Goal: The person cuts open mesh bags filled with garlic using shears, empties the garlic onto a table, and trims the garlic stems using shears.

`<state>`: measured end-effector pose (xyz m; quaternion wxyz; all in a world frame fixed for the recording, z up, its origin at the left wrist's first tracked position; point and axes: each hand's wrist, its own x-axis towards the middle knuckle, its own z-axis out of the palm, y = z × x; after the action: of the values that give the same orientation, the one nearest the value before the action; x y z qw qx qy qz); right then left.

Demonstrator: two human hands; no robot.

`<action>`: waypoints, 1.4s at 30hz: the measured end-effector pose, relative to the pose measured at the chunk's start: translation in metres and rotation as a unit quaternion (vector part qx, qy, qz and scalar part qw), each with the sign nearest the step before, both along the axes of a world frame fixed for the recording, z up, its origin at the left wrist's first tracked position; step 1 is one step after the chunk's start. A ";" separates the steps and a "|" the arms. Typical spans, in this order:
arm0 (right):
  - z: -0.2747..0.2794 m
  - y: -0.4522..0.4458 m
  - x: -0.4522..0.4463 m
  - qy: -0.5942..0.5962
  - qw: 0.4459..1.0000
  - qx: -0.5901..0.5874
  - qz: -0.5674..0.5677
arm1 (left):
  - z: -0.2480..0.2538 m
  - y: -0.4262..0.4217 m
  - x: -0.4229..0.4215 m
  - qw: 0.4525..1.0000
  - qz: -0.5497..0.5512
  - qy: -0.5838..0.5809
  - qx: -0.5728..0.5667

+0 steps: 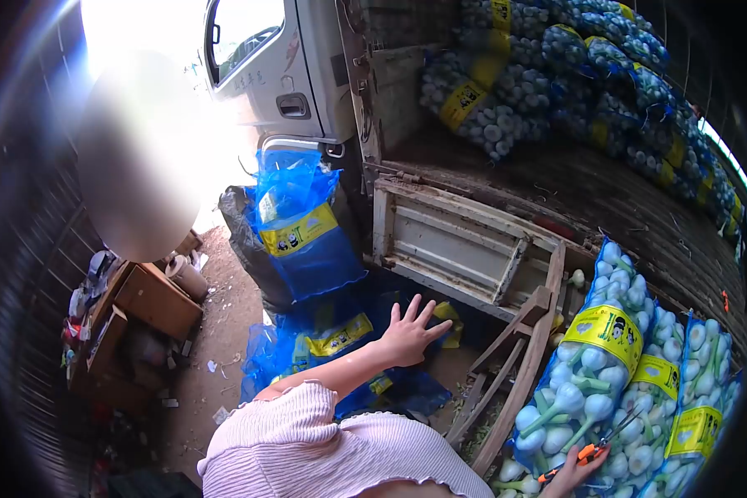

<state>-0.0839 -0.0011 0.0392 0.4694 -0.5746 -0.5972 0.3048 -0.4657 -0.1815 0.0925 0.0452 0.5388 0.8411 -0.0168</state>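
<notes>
My left hand (413, 334) reaches out with its fingers spread and nothing in it. It is over the pile of blue mesh bags (337, 336), beside the lowered truck side panel; I cannot tell whether it touches them. At the lower right, my right hand (574, 478) grips orange-and-black handled snips (591, 454), whose slim blades point up and to the right. The blades lie over a filled blue mesh bag of garlic (566, 400) with a yellow printed label. More filled garlic bags (695, 432) lean beside it on the right.
A wooden frame (527, 353) stands between me and the truck's side panel (452, 241). Stacked garlic bags (494, 104) fill the back of the truck bed. A blue bag (311, 249) covers a dark sack. Cardboard boxes (159, 299) and litter lie at left.
</notes>
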 end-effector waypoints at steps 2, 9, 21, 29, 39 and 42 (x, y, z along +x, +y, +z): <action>-0.007 -0.003 0.007 0.001 0.997 0.048 0.059 | 0.002 0.001 0.011 0.991 -0.062 -0.070 -0.095; -0.009 -0.006 0.010 0.052 0.991 0.066 0.104 | 0.020 0.021 0.077 0.961 -0.201 -0.127 -0.141; -0.013 -0.056 0.051 0.260 0.955 -0.029 0.138 | 0.054 0.018 0.121 0.937 -0.304 -0.112 -0.132; 0.019 -0.107 0.083 0.217 0.976 0.005 0.018 | 0.040 0.100 0.142 0.848 -0.467 -0.247 -0.039; 0.042 -0.099 0.044 0.174 0.937 0.133 -0.272 | 0.112 0.326 0.153 0.701 -0.604 -0.330 0.188; 0.027 -0.112 0.037 0.339 0.877 0.212 -0.267 | 0.145 0.362 0.215 0.602 -0.700 -0.331 0.196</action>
<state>-0.0467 -0.1135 0.0667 0.8174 -0.4599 -0.2758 0.2103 -0.2511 0.1804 0.2379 0.1880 0.9274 0.1172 0.3013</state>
